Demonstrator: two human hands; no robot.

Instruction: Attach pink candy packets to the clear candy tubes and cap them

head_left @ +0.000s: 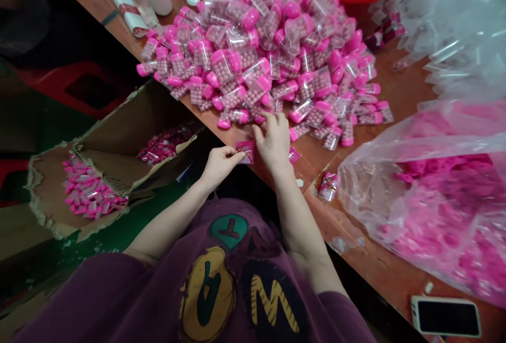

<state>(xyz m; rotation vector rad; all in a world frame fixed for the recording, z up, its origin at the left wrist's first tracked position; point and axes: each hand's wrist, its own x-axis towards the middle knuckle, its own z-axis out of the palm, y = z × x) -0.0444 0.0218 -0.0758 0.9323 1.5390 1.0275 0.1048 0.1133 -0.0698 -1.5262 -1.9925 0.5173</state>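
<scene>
pink printed card (245, 152), pinched at the near edge of a heap of pink-capped bottles (253, 53) on a wooden table (399, 71).

who is holding it?

a person's left hand (221, 166), thumb and fingers closed on the card's corner. the right hand (273, 141) curls just beside it at the heap's edge; whether it grasps anything cannot be told.

what lies closest to the hands?

a second small pink card (294, 155) and a small bagged packet (328, 186), both just off the heap's near edge.

how much has been packed?

an open cardboard box (108, 145) left of the heap holds a loose layer of pink-capped bottles (95, 190) and a cluster of pink packets (166, 145). the heap itself, each bottle in clear plastic, is far larger, and a clear sack of pink pieces (427, 211) sits to its right.
</scene>
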